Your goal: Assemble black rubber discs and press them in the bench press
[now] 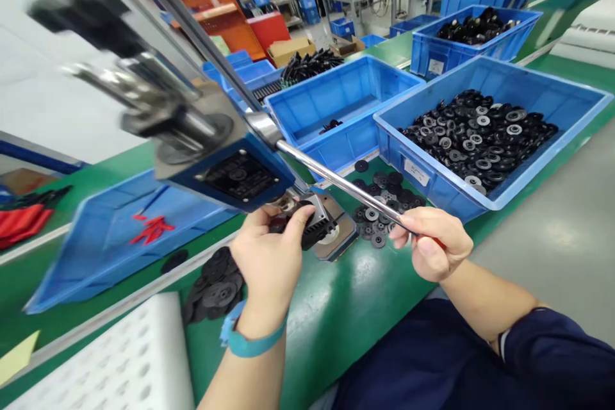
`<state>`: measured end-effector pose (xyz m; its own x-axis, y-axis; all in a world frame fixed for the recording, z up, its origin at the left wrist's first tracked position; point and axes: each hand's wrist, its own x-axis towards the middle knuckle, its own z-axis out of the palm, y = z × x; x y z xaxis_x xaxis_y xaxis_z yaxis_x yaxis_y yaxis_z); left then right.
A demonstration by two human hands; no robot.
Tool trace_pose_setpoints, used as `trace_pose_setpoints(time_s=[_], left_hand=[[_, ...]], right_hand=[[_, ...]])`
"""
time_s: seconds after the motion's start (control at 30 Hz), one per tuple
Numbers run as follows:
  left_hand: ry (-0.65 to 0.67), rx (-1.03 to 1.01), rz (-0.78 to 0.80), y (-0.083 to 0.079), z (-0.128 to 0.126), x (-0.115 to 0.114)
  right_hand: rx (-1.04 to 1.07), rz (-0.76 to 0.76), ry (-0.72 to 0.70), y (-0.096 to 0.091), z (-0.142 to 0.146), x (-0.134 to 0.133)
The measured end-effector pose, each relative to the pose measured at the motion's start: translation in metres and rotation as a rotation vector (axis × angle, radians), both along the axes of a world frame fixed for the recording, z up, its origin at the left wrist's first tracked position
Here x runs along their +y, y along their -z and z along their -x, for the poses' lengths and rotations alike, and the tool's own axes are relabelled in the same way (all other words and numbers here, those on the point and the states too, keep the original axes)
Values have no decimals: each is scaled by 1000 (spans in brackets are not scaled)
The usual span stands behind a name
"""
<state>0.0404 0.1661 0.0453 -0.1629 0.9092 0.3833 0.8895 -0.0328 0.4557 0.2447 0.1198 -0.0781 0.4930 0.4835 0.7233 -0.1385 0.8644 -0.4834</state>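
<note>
Gripping the end of the press lever (346,186), the right hand (435,245) is clenched around its red handle, which shows only as a sliver under the fingers. The steel lever runs up and away from that hand to the blue press head (225,170), which hangs over the green bench (350,307). Directly beneath the press head, the left hand (270,256) pinches a black round part (312,227) between thumb and fingers, holding it on the metal base plate (342,230) of the press. A blue wristband (250,339) circles that wrist. Just to the right of the press, loose black discs (384,205) lie on the bench, touching one another in a small heap. Behind them, further right of the press, a blue bin (490,134) is filled with the same discs. Another pile of black parts (214,285) sits left of the press, close to the left forearm.
</note>
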Motion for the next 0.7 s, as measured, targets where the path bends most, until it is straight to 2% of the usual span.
trace_pose_setpoints(time_s=[0.07, 0.17, 0.33, 0.4, 0.53, 0.6, 0.7], left_hand=[[-5, -27, 10, 2, -1, 0], [-16, -39, 30, 5, -3, 3], [-41, -34, 10, 6, -9, 7], [-39, -25, 12, 5, -11, 7], [-31, -14, -17, 1, -16, 6], [-53, -28, -1, 0, -19, 6], [-52, -51, 32, 1, -20, 9]], right_hand=[[20, 40, 29, 2, 1, -1], [-71, 104, 4, -3, -8, -7], [-135, 121, -44, -10, -21, -12], [-125, 128, -18, -6, -16, -9], [-35, 78, 140, 9, 1, 0], [-41, 90, 132, 12, 3, 0], [-104, 137, 83, 0, -7, -7]])
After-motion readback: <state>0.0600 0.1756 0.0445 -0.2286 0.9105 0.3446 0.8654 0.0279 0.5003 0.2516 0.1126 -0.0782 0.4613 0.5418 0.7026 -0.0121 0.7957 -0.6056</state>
